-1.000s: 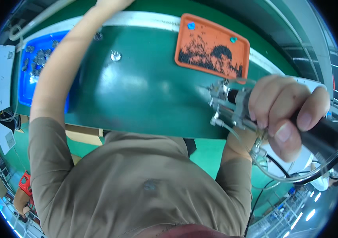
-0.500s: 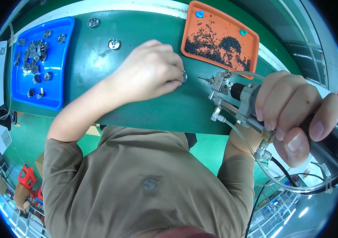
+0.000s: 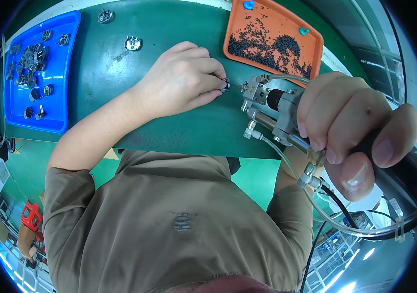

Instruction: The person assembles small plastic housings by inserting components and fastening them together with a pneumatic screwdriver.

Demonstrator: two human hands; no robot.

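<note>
My left hand [image 3: 184,80] is closed, pinching a small round dark-and-silver part [image 3: 226,85] by its edge against the green table [image 3: 179,134]. Fingers hide most of that part. In my right hand [image 3: 355,129] is a metal dispensing valve [image 3: 283,113] with a thin needle, its fingers wrapped round the body. The needle points left, its tip at or very close to the part; contact cannot be made out. Clear hoses [image 3: 286,161] run from the valve. Two similar round parts, one silver [image 3: 133,43] and one darker [image 3: 106,17], lie beyond my left hand.
A blue tray [image 3: 61,105] with several round parts stands at the left. Just beyond the valve is an orange tray [image 3: 267,13] of tiny black pieces, with blue [image 3: 248,5] and green [image 3: 304,31] knobs inside. A black cable [image 3: 338,202] hangs near my right arm.
My right hand has brought the valve left, so the needle has closed the gap to the part. My left hand keeps its pinch on the part. The whole view has shifted slightly.
</note>
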